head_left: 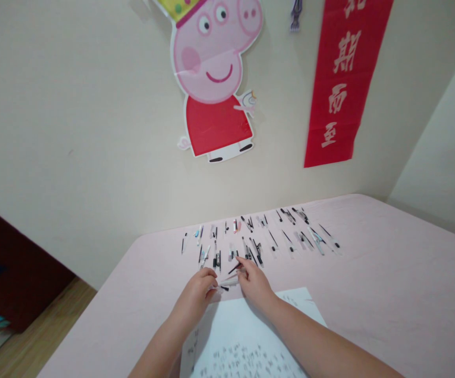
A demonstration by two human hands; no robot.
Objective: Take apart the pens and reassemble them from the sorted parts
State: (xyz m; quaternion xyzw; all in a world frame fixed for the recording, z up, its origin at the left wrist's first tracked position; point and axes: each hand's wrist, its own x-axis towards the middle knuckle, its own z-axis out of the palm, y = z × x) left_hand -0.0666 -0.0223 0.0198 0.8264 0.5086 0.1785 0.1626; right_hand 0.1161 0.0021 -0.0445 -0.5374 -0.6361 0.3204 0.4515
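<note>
My left hand (197, 292) and my right hand (254, 281) meet near the far edge of a white printed sheet (246, 336) on a pink table (388, 294). Both are closed in a pinch on the ends of a small pen (227, 282) with a clear barrel and a black tip, held between them just above the table. Several similar small pens and pen parts (258, 239) lie in loose rows beyond my hands, toward the wall.
A cream wall stands behind the table with a cartoon pig cutout (215, 79) and a red banner (343, 79) with white characters. A dark cabinet (10, 268) and wooden floor (34, 336) are at the left.
</note>
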